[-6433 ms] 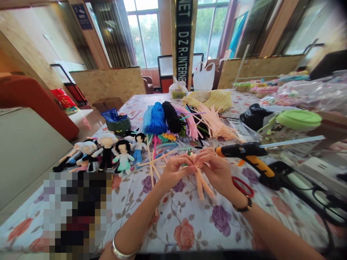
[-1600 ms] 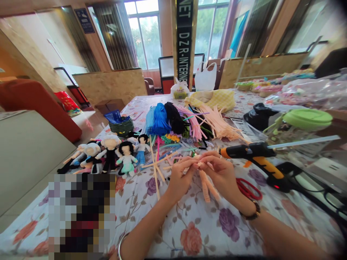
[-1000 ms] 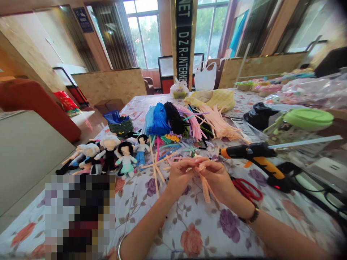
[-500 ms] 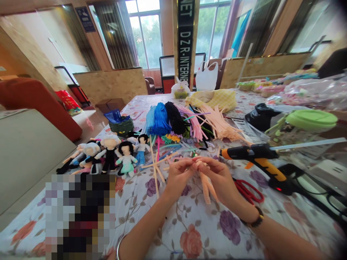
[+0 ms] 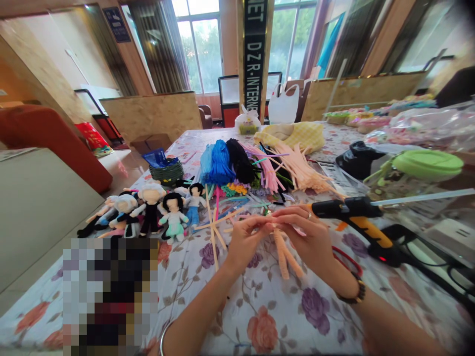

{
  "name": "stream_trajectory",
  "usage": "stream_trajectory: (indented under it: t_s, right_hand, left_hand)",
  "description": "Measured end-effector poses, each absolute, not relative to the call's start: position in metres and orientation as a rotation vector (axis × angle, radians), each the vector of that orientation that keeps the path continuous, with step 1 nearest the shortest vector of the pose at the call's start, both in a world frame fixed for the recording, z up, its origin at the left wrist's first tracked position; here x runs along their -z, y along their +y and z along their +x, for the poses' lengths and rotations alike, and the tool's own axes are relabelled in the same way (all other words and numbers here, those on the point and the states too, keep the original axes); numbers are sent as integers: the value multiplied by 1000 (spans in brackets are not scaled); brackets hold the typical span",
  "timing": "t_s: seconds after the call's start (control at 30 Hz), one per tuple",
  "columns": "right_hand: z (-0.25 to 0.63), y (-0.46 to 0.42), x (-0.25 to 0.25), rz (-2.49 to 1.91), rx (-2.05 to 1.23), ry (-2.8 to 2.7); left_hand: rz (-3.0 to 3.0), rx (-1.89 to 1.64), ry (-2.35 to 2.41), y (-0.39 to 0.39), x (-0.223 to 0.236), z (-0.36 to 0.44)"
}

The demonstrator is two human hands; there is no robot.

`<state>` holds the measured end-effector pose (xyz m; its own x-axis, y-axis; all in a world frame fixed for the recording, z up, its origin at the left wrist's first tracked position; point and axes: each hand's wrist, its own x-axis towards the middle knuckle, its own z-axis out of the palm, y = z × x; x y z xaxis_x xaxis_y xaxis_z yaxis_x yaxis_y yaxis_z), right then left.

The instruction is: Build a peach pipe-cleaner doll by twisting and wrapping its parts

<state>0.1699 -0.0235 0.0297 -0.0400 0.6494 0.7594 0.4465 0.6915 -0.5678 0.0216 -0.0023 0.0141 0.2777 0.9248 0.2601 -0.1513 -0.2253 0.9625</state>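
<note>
Between my two hands is a small doll body of peach pipe cleaners (image 5: pixel 285 254), its two legs hanging down below my fingers. My left hand (image 5: pixel 248 243) pinches its upper part from the left. From the right, the closed fingers of my right hand (image 5: pixel 307 238) grip the same part, which they mostly cover. Left of my left hand, loose peach pipe cleaners (image 5: pixel 212 228) lie crossed on the flowered tablecloth. A black and orange glue gun (image 5: pixel 356 215) with a clear stick rests just beyond my right hand. Red-handled scissors (image 5: pixel 349 261) are partly hidden behind my right wrist.
Finished pipe-cleaner dolls (image 5: pixel 172 215) lie at the left. Bundles of blue (image 5: pixel 221 163), black (image 5: pixel 239 163) and peach pipe cleaners (image 5: pixel 302 170) sit at the back. A green-lidded jar (image 5: pixel 426 168) stands at the right, near black cables (image 5: pixel 426 269). A pixelated patch covers the lower left.
Both hands stay on the pipe-cleaner doll body. My right hand has shifted slightly right, with its fingers straighter across the top. Both legs now show more fully, spread apart.
</note>
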Motion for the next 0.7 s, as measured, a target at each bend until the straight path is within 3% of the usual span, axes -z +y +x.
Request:
stream_trajectory:
  t_s: [0.37,0.7]
  right_hand:
    - [166,-23,-19,-905,-747,-1426]
    - [165,-25,-25,-974,-267,-1614]
  left_hand:
    - [1466,-1262,678,-4,-16,23]
    - [1473,-1242,723,-2,-16,19]
